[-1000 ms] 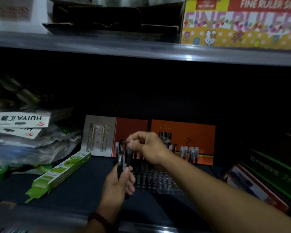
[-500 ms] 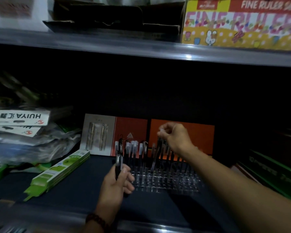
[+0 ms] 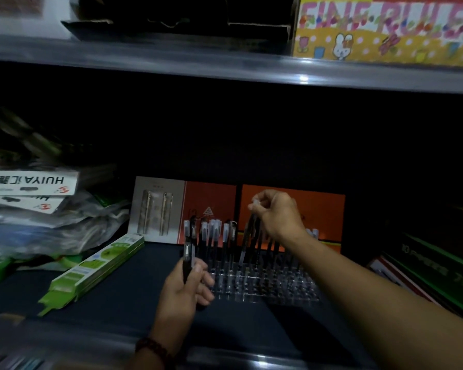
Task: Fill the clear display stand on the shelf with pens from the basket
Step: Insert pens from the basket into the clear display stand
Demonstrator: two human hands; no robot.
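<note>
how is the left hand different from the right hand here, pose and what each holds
The left hand sits low beside the clear stand, at its front left corner; the right hand is higher, above the stand. The left hand grips at least one dark pen upright; the right hand pinches a slanted pen by its top. Both hold pens.

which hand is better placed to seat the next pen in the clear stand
Right. The right hand pinches a pen by its top, tip down at the clear stand. The left hand only grips spare pens beside the stand's front left corner.
</note>
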